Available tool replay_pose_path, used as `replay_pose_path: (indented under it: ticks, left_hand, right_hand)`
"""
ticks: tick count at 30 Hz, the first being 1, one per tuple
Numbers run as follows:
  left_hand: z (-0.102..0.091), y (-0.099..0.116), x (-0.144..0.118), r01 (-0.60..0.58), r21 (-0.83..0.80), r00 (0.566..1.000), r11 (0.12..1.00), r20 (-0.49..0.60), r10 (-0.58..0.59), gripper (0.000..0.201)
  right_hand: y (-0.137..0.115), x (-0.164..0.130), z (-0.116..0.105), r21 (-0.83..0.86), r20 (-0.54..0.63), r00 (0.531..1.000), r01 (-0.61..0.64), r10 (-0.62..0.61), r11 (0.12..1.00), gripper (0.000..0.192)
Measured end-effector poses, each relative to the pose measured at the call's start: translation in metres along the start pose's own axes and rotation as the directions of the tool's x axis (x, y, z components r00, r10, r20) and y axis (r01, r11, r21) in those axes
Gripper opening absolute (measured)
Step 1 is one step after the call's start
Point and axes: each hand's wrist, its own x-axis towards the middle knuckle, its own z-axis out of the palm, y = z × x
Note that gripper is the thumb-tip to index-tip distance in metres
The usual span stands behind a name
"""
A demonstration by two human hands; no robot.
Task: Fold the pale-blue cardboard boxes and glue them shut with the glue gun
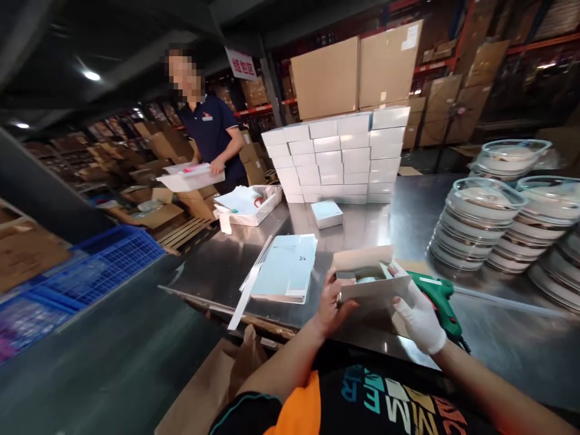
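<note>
Between my two hands is a small white cardboard box, its top open toward me and a pale round item partly visible inside. My bare left hand grips the box's left end, with thumb and fingers around the wall. At the right end, my right hand, in a white glove with bare fingertips, holds the box wall. A green and black heat gun or power tool lies just beyond my right hand. Left of the box rests a stack of light blue printed sheets or flat cartons.
A wall of stacked white boxes and one single white box stand on the metal table. Stacked round clear-lidded containers occupy the right. A co-worker holds a white basket behind a second basket. Blue crates stand left.
</note>
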Motion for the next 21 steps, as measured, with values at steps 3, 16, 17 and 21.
replay_pose_path:
  ticks: [3,16,17,21]
  left_hand:
    - [0.003,0.007,0.013,-0.004,0.022,1.0,1.0,-0.004,0.004,0.073]
    - [-0.012,-0.009,0.021,0.006,0.063,0.998,0.998,-0.059,-0.002,0.064]
    - [-0.014,-0.009,0.022,0.019,0.057,0.996,0.998,-0.088,-0.014,0.064]
    - [-0.016,-0.007,0.025,0.01,-0.008,0.981,1.0,-0.193,-0.011,0.067]
  right_hand:
    - [-0.003,0.018,0.009,0.029,-0.113,0.985,-0.126,0.129,0.992,0.049]
    - [0.034,0.052,-0.082,-0.731,-0.232,0.947,-0.321,0.223,0.602,0.045]
    - [0.054,0.049,-0.097,-0.749,-0.251,0.909,-0.4,0.333,0.527,0.048]
    - [0.098,0.031,-0.121,-0.622,-0.26,0.826,-0.539,0.499,0.568,0.062]
